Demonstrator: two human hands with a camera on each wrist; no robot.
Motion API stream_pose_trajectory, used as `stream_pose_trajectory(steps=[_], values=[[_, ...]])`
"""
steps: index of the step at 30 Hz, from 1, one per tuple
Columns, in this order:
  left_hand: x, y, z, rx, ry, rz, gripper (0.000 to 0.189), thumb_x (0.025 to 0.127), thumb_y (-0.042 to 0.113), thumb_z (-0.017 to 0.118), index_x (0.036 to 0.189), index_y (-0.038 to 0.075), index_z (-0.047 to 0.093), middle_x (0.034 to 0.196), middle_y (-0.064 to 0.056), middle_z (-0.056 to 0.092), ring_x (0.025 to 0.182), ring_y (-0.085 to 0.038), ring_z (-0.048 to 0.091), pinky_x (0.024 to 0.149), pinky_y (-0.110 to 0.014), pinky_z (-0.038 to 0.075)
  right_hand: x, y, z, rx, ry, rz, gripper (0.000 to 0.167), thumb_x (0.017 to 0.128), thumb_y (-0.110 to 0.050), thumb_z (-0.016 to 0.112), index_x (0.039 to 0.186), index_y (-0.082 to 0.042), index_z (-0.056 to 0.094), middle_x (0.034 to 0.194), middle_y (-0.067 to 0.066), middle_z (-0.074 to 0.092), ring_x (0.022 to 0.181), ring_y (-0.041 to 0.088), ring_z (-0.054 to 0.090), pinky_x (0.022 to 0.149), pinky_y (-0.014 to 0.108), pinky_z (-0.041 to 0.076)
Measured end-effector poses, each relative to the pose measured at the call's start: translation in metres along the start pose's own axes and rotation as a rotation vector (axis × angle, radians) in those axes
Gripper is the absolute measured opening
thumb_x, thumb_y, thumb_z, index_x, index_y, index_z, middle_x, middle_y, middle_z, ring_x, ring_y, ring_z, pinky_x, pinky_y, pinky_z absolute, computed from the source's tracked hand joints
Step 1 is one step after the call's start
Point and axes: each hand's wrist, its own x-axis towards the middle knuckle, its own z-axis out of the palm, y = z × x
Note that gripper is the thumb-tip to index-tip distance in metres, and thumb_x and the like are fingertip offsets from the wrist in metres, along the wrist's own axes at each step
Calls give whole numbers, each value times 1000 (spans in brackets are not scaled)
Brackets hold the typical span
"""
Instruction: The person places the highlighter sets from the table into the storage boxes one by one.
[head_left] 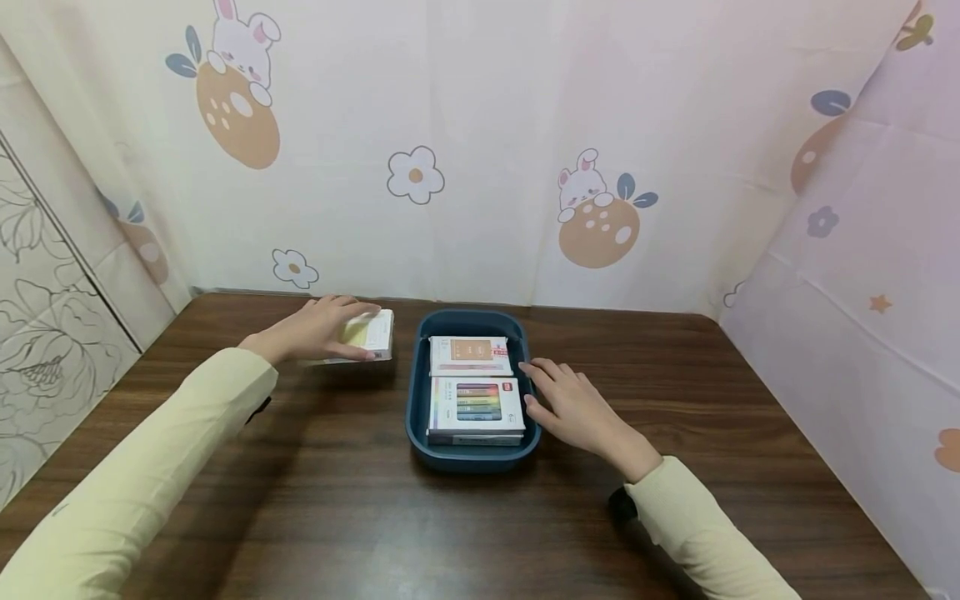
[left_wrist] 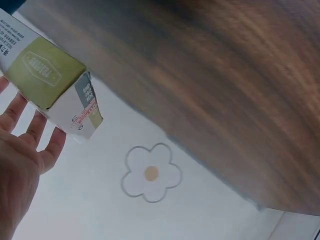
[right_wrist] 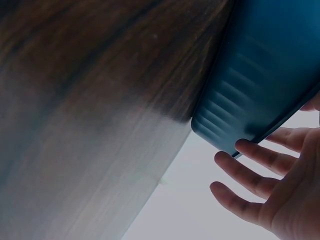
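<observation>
My left hand (head_left: pixel 315 327) grips a small white and olive-green cardboard box (head_left: pixel 380 333) left of a dark blue plastic bin (head_left: pixel 415 417). In the left wrist view the fingers spread along one side of this box (left_wrist: pixel 45 72), and the thumb is hidden. Inside the bin lie a white box with a brown panel (head_left: pixel 471 357) and, nearer me, a white box with rainbow-coloured sticks pictured on it (head_left: pixel 477 407). My right hand (head_left: pixel 581 410) is at the bin's right rim, its fingers loosely extended. The right wrist view has these fingertips (right_wrist: pixel 245 145) close by the bin's ribbed wall (right_wrist: pixel 260 75).
The bin stands on a dark brown wooden table (head_left: pixel 337 517). Behind the table's far edge hangs a pale curtain (head_left: pixel 487 233) printed with rabbits and flowers, and more curtain hangs along the right side.
</observation>
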Motion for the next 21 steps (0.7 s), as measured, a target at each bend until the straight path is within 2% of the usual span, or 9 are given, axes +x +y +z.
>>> stream_pose_trajectory(steps=[8, 21], values=[[5, 17, -11, -11, 42, 30, 82, 71, 65, 62, 136, 19, 42, 129, -11, 49, 111, -30, 47, 92, -52, 39, 0, 0, 0, -1, 2, -2, 50, 93, -34, 45, 137, -12, 41, 137, 14, 43, 121, 32, 45, 96, 58, 36], [20, 48, -10, 26, 29, 53, 82, 71, 68, 59, 137, 21, 42, 131, -10, 48, 114, -29, 45, 96, -52, 36, -1, -1, 1, 5, 16, -8, 50, 92, -32, 46, 137, -10, 41, 137, 15, 43, 121, 33, 45, 96, 55, 37]])
